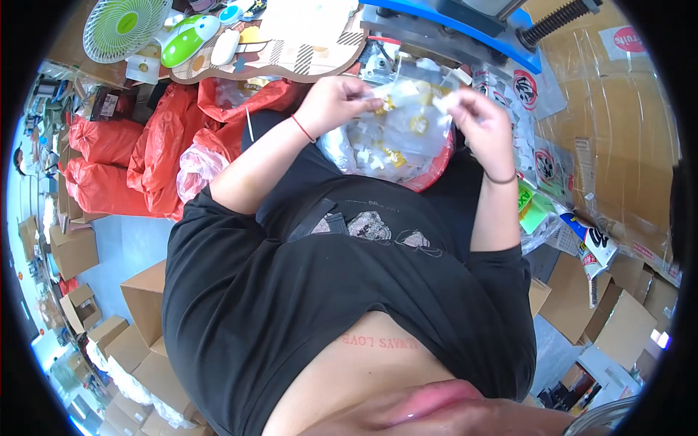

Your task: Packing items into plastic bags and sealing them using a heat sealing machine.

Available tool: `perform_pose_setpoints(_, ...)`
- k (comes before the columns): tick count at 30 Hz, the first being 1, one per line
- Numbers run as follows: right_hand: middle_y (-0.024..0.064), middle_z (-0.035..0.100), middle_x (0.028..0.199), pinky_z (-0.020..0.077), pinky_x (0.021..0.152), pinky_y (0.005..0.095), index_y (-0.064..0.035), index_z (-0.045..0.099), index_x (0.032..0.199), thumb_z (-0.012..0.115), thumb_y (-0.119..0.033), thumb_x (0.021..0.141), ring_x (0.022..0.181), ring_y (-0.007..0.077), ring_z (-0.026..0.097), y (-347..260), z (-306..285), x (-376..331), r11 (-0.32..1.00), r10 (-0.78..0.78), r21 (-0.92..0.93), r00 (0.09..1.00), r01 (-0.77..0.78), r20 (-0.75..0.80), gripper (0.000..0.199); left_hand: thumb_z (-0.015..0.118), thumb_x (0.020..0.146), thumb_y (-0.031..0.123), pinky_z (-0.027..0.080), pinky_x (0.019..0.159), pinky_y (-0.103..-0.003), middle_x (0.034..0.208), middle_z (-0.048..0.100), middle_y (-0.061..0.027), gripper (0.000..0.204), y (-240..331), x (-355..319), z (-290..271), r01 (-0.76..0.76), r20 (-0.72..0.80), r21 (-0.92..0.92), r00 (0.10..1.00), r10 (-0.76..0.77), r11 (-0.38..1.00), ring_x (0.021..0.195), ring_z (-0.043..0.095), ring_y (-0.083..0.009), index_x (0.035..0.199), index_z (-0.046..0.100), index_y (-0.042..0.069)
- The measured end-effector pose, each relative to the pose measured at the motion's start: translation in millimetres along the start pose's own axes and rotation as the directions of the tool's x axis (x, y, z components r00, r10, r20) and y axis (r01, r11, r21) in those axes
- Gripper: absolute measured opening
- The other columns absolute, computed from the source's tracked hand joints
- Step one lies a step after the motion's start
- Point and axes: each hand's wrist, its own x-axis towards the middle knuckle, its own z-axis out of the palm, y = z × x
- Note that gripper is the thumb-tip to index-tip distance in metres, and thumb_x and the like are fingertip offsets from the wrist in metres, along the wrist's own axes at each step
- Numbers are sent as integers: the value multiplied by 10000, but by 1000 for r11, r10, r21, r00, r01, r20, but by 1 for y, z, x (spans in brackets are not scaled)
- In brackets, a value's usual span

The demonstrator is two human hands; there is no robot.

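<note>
My left hand (pixel 337 106) pinches the left edge of a clear plastic bag (pixel 416 120) with yellow print. At the bag's upper right, my right hand (pixel 483 129) is closed, thumb against fingers. Something white shows at its fingertips, too blurred to tell whether it is a small piece or part of the bag. Below both hands, a red-rimmed basin (pixel 435 172) sits at my lap, holding many small white pieces (pixel 371 161) and more clear bags with yellow print.
Red plastic sacks (pixel 109 185) stand at the left. Ahead is a patterned board (pixel 291 58) with a green-and-white fan (pixel 127 27). A blue-framed machine (pixel 465 33) overhangs the far right, beside a large cardboard box (pixel 618 123). Open cartons (pixel 149 291) lie on the floor behind.
</note>
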Motion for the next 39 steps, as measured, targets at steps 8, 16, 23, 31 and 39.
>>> perform_pose_setpoints(8, 13, 639, 899, 454, 734, 216, -6, 626, 1035, 646, -136, 946, 794, 66, 559, 13, -6, 17, 980, -48, -192, 999, 46, -4, 159, 713, 910, 194, 482, 656, -199, 847, 693, 9, 215, 18, -9, 51, 342, 339, -635, 929, -148, 693, 733, 606, -43, 1014, 712, 5)
perform_pose_setpoints(16, 8, 589, 836, 407, 532, 204, -52, 520, 1128, 534, -237, 1018, 650, 66, 536, 18, -49, -9, 981, 184, 1, 941, -192, -285, 215, 702, 886, 79, 530, 818, -245, 1023, 704, -60, 259, 8, 2, 75, 418, 471, -767, 882, -16, 486, 903, 676, -125, 1126, 654, -7)
perform_pose_setpoints(23, 30, 552, 834, 379, 463, 202, -67, 511, 1029, 455, -336, 1047, 599, 76, 520, 44, -41, -30, 994, 89, -37, 942, -106, -323, 275, 721, 848, 62, 547, 802, -272, 1014, 704, -112, 284, -7, 62, 52, 452, 401, -784, 892, -210, 425, 862, 691, -164, 1103, 637, -33)
perform_pose_setpoints(31, 19, 511, 760, 411, 609, 261, -20, 540, 883, 494, -364, 1029, 667, 106, 480, 57, -49, -47, 903, -163, -427, 959, 49, -234, 377, 707, 859, 366, 484, 959, -384, 1133, 636, -247, 638, -57, 75, -38, 74, -556, 457, 802, 220, 886, 1106, 608, -375, 1319, 475, -10)
perform_pose_setpoints(39, 27, 528, 810, 433, 719, 275, -3, 567, 969, 501, -281, 1033, 762, 133, 505, 42, -42, -36, 872, -64, -489, 980, -37, -188, 293, 641, 916, 333, 465, 933, -342, 1165, 651, -170, 452, -85, 14, -52, -156, -81, 814, 923, 376, 560, 1116, 601, -273, 1291, 583, 86)
